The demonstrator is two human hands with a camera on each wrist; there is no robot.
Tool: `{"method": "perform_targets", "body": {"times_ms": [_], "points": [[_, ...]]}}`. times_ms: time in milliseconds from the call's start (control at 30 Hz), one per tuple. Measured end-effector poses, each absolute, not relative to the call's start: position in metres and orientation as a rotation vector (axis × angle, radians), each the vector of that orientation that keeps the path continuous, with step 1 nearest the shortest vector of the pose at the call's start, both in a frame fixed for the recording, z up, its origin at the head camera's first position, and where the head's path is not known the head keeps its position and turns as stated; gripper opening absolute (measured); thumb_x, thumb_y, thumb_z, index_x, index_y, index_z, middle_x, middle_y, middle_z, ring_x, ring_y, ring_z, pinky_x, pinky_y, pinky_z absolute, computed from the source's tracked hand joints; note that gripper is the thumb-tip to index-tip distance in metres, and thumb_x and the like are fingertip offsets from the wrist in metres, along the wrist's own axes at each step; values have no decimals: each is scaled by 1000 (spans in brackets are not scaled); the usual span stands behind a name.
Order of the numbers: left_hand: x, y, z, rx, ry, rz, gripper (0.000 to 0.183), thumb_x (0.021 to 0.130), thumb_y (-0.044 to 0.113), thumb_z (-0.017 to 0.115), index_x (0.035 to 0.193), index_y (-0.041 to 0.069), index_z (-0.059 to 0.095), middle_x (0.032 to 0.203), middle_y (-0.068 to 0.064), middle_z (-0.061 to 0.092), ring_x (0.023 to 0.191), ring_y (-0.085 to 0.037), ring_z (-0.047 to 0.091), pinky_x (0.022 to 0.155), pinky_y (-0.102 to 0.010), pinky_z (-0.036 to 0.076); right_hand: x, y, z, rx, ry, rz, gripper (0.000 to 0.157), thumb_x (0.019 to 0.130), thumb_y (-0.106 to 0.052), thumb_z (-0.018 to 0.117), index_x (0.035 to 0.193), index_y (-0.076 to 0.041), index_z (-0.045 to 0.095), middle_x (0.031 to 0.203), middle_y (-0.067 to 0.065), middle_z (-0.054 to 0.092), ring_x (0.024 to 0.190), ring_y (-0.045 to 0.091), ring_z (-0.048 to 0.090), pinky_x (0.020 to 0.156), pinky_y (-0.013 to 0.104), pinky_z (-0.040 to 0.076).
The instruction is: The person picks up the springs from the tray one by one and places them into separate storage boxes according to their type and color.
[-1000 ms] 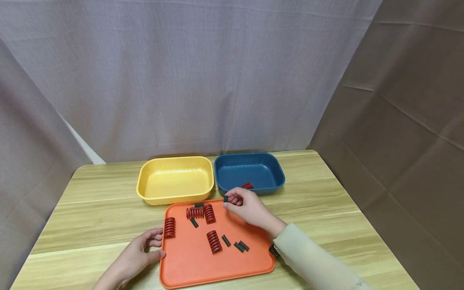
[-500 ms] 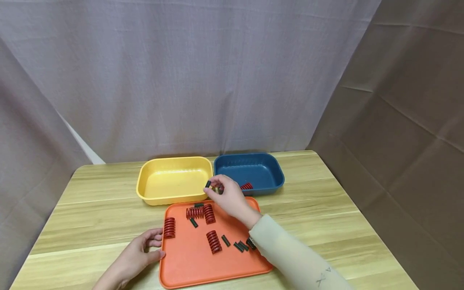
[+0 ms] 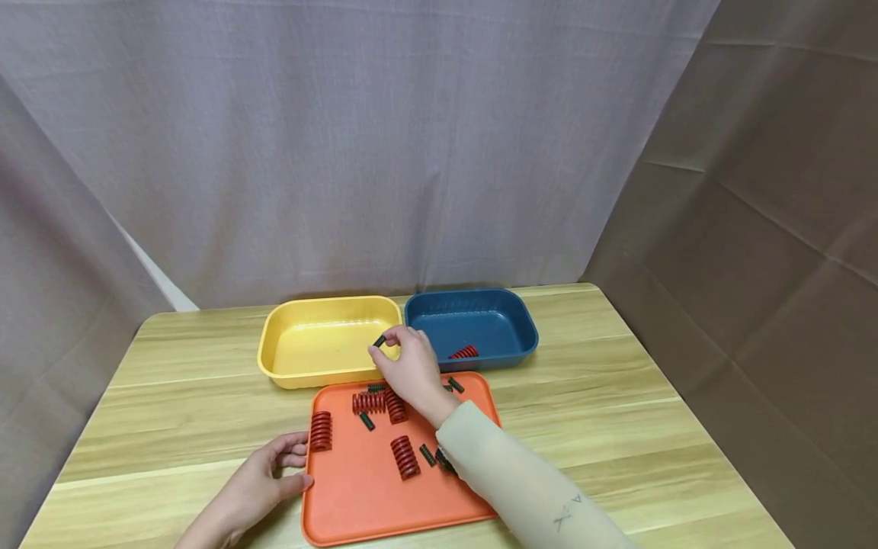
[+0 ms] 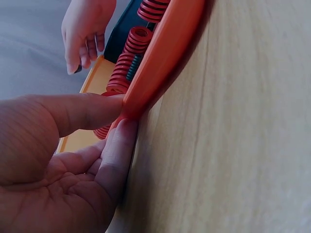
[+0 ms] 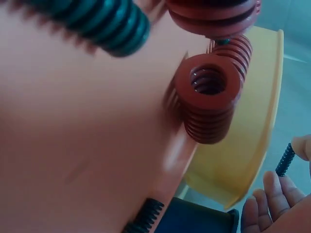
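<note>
Between thumb and fingertips my right hand (image 3: 411,374) pinches a small dark green spring (image 3: 380,341) over the right front corner of the yellow bin (image 3: 274,376). The spring (image 5: 285,160) stays in those fingertips in the right wrist view. My left hand (image 3: 264,480) grips the left rim of the orange tray (image 3: 363,507); in the left wrist view its thumb and fingers pinch the tray edge (image 4: 163,53). Thick red springs (image 3: 405,457) and small dark green springs (image 3: 366,421) lie on the tray, several of each. My right arm hides part of them.
The blue bin (image 3: 528,343) stands right of the yellow one, both behind the tray. One red spring (image 3: 464,351) lies inside the blue bin. A wooden table (image 3: 158,427) is under everything, with grey curtains (image 3: 309,152) behind.
Carrying the green spring, my right hand has moved left and away from me, from over the tray to the yellow bin's corner. My left hand stays on the tray rim.
</note>
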State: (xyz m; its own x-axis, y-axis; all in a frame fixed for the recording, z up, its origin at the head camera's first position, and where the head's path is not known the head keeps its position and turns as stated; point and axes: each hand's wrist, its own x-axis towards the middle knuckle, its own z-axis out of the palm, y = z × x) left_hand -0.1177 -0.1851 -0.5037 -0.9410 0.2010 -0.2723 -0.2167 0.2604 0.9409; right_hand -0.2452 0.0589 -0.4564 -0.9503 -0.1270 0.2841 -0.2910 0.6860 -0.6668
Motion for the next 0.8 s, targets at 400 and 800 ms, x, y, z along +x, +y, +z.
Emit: {"method": "perform_targets", "body": {"times_ms": [400, 800], "points": [[-118, -185, -503, -1, 2190, 1741, 69, 78, 6, 79, 137, -2, 45, 118, -14, 52, 107, -26, 52, 81, -26, 49, -248, 56, -463, 337, -2725, 1027, 33, 88, -42, 69, 108, -16, 66, 95, -5, 61, 91, 14, 50, 77, 34, 45], [-118, -185, -504, 7, 2189, 1747, 69, 78, 6, 79, 137, -3, 44, 119, -15, 52, 107, -26, 52, 81, -26, 49, -249, 54, -463, 345, -2732, 1004, 34, 88, -42, 69, 109, -15, 66, 96, -5, 62, 92, 14, 50, 78, 33, 44]]}}
